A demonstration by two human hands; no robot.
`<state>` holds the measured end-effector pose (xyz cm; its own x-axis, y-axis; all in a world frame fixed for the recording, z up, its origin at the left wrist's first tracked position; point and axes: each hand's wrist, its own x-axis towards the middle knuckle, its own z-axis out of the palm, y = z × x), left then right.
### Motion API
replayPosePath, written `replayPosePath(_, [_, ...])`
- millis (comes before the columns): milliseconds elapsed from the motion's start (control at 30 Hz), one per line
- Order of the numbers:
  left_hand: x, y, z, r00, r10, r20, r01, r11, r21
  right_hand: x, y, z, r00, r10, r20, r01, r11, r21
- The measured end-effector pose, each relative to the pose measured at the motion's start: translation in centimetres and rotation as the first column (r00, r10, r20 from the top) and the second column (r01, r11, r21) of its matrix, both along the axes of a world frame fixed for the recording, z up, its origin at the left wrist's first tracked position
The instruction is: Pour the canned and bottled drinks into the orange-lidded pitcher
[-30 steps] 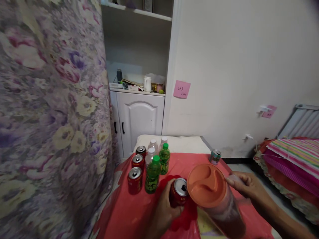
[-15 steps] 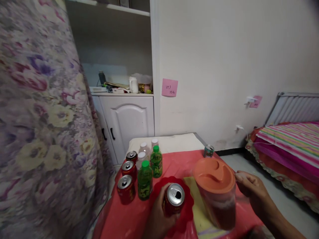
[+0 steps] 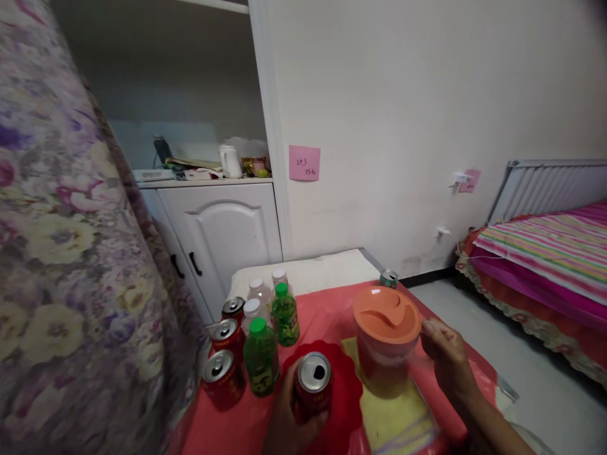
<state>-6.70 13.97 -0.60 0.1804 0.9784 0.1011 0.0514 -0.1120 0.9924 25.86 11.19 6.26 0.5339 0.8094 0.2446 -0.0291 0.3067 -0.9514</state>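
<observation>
My left hand [image 3: 294,420] is wrapped round an opened red drink can [image 3: 313,387], held upright at a red scalloped tray [image 3: 348,395]. My right hand [image 3: 443,351] closes at the handle side of a clear pitcher [image 3: 383,370] with an orange lid [image 3: 386,315]. Reddish-brown liquid shows inside the pitcher. Beneath it lies a yellow cloth [image 3: 398,414]; whether the pitcher touches it I cannot tell. Left of the can stand a green-capped bottle [image 3: 262,360] and a second green bottle [image 3: 286,319].
Along the table's left side stand red cans [image 3: 222,379] and clear white-capped bottles [image 3: 260,291]. A teal can [image 3: 389,279] stands at the far right corner of the red-covered table [image 3: 327,303]. A floral curtain [image 3: 61,253] hangs at left; a bed [image 3: 545,253] is at right.
The pitcher and my right hand have moved left and away from me, and the pitcher is more upright. My view has turned slightly right. My left hand keeps its grip on the can.
</observation>
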Motion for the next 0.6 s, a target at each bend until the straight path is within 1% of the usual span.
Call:
replayPosePath(67, [-0.2, 0.0, -0.2, 1.000, -0.013, 0.019, 0.013, 1.000, -0.011, -0.2, 0.3, -0.4, 1.000, 0.015, -0.004, -0.015, 1.000, 0.007])
replayPosePath(167, [-0.2, -0.2, -0.2, 0.999, 0.016, 0.045, -0.015, 0.999, -0.034, -0.4, 0.7, -0.8, 1.000, 0.018, -0.012, -0.018, 1.000, 0.022])
replayPosePath(300, [-0.2, -0.4, 0.3, 1.000, -0.001, 0.015, 0.002, 1.000, -0.019, -0.4, 1.0, -1.5, 1.000, -0.006, -0.017, 0.006, 1.000, 0.022])
replayPosePath(400, [-0.2, -0.3, 0.4, 1.000, -0.011, -0.008, 0.011, 1.000, -0.012, -0.2, 1.0, -2.1, 1.000, -0.018, -0.005, 0.018, 1.000, 0.021])
replayPosePath(500, [0.1, -0.4, 0.3, 1.000, 0.028, 0.013, -0.028, 1.000, -0.003, 0.0, 1.1, -2.3, 1.000, -0.021, 0.016, 0.021, 1.000, 0.016])
replayPosePath(600, [0.6, -0.6, 0.2, 0.999, 0.033, 0.043, -0.033, 0.999, -0.005, 0.2, 1.0, -2.1, 0.999, -0.025, 0.038, 0.024, 1.000, 0.004])
